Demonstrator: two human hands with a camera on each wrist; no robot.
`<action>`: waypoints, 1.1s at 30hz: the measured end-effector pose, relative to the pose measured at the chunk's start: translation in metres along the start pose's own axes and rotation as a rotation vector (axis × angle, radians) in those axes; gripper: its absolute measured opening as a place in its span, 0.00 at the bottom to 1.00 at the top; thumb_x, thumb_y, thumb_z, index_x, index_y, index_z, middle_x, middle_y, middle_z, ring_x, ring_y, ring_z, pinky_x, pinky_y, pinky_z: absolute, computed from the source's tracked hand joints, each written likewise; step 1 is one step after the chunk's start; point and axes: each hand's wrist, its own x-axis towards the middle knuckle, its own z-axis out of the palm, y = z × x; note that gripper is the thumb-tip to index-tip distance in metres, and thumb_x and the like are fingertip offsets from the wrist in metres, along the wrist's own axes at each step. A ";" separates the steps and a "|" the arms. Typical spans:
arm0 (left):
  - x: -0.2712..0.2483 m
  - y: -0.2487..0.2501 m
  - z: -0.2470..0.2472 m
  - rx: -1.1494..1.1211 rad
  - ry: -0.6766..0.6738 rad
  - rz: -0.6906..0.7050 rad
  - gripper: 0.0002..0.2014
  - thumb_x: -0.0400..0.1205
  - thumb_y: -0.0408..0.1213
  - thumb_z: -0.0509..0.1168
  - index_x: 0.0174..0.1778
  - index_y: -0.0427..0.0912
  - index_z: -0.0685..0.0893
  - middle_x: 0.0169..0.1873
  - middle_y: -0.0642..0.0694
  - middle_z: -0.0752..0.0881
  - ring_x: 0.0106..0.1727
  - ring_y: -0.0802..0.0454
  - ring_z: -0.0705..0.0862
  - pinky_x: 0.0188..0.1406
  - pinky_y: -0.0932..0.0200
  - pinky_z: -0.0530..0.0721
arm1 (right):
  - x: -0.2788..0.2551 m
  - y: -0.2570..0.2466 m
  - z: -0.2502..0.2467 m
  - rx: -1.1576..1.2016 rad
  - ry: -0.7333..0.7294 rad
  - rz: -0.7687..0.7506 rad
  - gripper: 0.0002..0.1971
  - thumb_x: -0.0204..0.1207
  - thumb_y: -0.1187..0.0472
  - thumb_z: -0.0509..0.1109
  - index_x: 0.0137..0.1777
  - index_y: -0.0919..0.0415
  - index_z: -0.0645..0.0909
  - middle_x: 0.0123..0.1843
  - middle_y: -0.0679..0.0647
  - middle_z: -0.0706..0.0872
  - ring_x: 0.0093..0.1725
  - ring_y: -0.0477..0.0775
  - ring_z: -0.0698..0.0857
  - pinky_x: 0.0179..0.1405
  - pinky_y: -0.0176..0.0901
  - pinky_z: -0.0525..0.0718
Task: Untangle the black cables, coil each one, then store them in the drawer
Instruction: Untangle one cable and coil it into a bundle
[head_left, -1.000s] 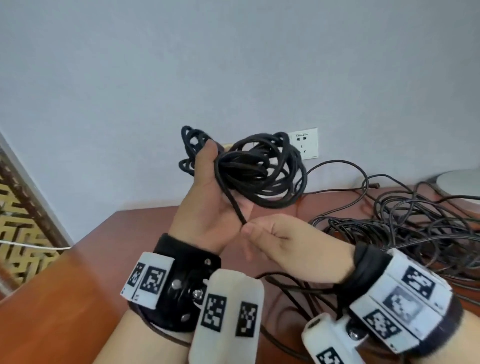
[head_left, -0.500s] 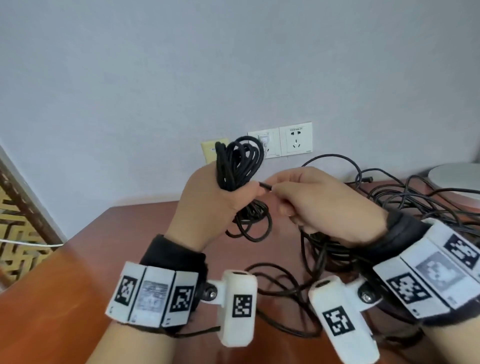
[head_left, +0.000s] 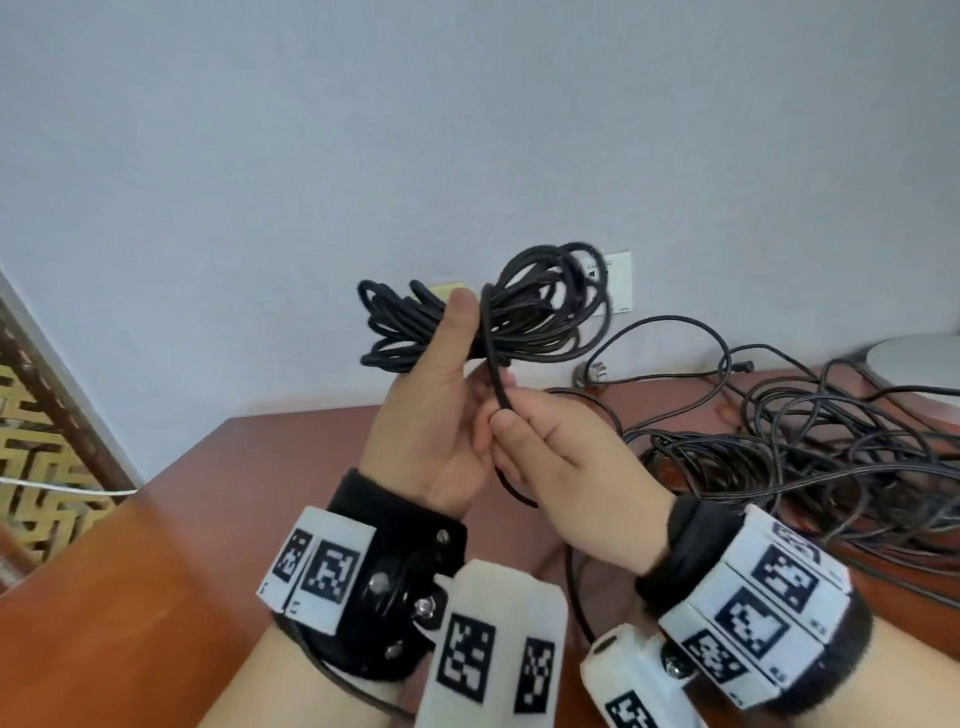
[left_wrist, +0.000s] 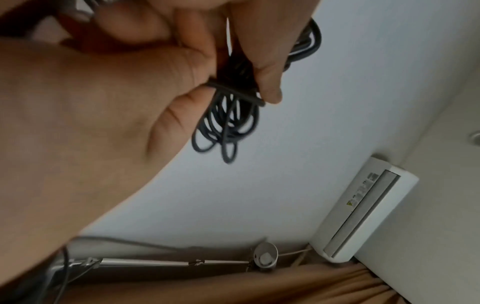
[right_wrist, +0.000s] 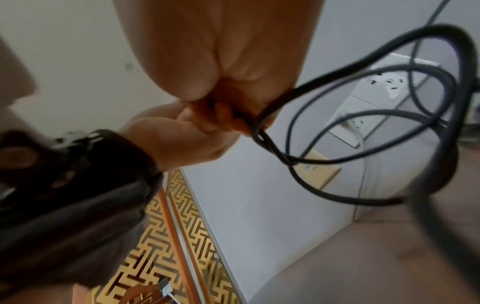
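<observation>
Head view: left hand (head_left: 436, 415) clamped around the waist of the coiled black cable (head_left: 524, 317), thumb pressed over the front, loops fanning out to either side well above the table (head_left: 156, 571). Left wrist view confirms it: fingers (left_wrist: 262, 61) curled round the bundle's middle, one turn of cable already crossing the waist, the lower loops hanging free below. Just beneath, right hand (head_left: 561, 457) pinching the loose tail (head_left: 496, 374) between thumb and forefinger, tail running up from the pinch and round the bundle's middle; right wrist view shows that pinch closed tight on the strand, with slack curves of cable beyond it. Judged step: binding the coil with its own tail, not yet tucked off. Behind and to the right, remaining tangle of black cables (head_left: 810, 457) sprawled over the tabletop, one strand leading up toward the wall sockets (head_left: 615, 283); grey disc-shaped object (head_left: 914, 364) at the far right edge. No drawer in sight in any view. Risks from here: wrap slackening if the pinch slips, letting the loops spring apart; outer loops sliding off the left hand since only the middle is held; trailing cable below the hands, if part of this same length, snagging on the pile and dragging it along.
</observation>
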 end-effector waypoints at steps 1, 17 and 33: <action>-0.003 0.000 0.003 -0.020 -0.046 -0.037 0.19 0.73 0.57 0.67 0.48 0.45 0.86 0.32 0.50 0.81 0.30 0.57 0.77 0.24 0.68 0.77 | 0.001 0.000 -0.004 0.033 -0.019 0.009 0.15 0.85 0.60 0.56 0.40 0.54 0.80 0.26 0.43 0.72 0.27 0.40 0.71 0.32 0.27 0.69; -0.014 0.037 -0.025 1.285 -0.469 0.215 0.05 0.70 0.43 0.77 0.33 0.51 0.87 0.30 0.56 0.87 0.33 0.60 0.84 0.35 0.69 0.79 | 0.006 0.007 -0.039 -0.674 -0.166 0.039 0.15 0.83 0.56 0.64 0.33 0.52 0.73 0.32 0.47 0.79 0.35 0.49 0.78 0.38 0.46 0.75; 0.017 0.002 -0.024 0.043 0.185 0.260 0.08 0.79 0.41 0.72 0.48 0.41 0.85 0.46 0.43 0.91 0.43 0.50 0.88 0.31 0.60 0.84 | 0.001 -0.002 -0.002 -0.104 -0.021 0.215 0.12 0.88 0.63 0.55 0.52 0.57 0.82 0.23 0.36 0.74 0.26 0.41 0.69 0.28 0.31 0.70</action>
